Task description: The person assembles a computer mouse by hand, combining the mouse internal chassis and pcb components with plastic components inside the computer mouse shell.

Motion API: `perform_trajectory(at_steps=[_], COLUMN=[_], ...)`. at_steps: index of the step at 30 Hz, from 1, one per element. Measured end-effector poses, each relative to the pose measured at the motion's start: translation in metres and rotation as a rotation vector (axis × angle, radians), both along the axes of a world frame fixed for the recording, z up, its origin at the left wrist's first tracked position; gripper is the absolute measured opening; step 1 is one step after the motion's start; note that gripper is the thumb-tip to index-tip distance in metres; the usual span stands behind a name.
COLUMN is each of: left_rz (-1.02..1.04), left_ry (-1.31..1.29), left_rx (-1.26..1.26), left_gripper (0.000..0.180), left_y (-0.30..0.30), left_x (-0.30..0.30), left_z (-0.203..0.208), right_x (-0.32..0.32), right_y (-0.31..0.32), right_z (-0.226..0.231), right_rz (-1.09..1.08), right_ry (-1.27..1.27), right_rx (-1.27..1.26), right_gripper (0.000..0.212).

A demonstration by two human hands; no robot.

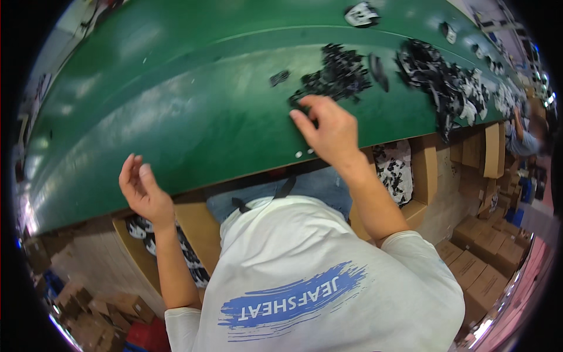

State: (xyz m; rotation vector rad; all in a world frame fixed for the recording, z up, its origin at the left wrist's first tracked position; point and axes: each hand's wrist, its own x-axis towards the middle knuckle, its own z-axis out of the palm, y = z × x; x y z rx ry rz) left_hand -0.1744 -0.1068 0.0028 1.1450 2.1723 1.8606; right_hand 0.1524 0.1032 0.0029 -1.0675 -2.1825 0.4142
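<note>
My right hand [331,129] is over the green table at the near edge of a pile of black, flat pieces [340,73]. Its thumb and forefinger are drawn toward each other around something dark, too hidden to make out. To the left, my left hand [141,190] hovers above the table's front edge, fingers loosely curled and thumb apart, with nothing in it. A small dark piece [280,77] lies apart, left of the pile. On the pile's right is a longer black curved piece [379,71]. Two small white bits [299,154] rest near the front edge, below my right hand.
A larger heap of black and white pieces [437,76] spreads along the green table [176,117] to the right. A white-and-black part [362,14] lies at the back. Open cartons of parts [425,170] stand under the front edge. Another person [524,138] works at the far right.
</note>
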Motion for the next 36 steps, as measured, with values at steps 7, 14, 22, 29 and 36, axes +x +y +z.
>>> perform_trajectory(at_steps=[7,14,22,29,36], left_rz=[-0.706,-0.536,-0.613,-0.720,-0.845], left_ry=[-0.119,0.587,0.709,-0.503,-1.346], left_rx=[-0.118,-0.166,-0.379,-0.286,0.149], left_gripper=[0.033,0.062,0.061,0.067,0.056], left_y=[0.223,0.432,0.448,0.309,0.099], left_x=[0.112,0.231,0.199,0.091,0.071], left_z=[0.047,0.021,0.001,0.024,0.027], right_x=[0.002,0.001,0.006,0.016,0.012], right_y=[0.004,0.003,0.000,0.005,-0.008], right_z=[-0.009,-0.014,-0.002,-0.009,-0.002], right_rz=[0.050,0.214,0.117,0.148,0.313], right_ry=[0.077,0.116,0.363,0.386,0.671], right_rx=[0.085,0.089,-0.191,-0.215,-0.622], right_gripper=[0.013,0.016,0.038,0.025,0.032])
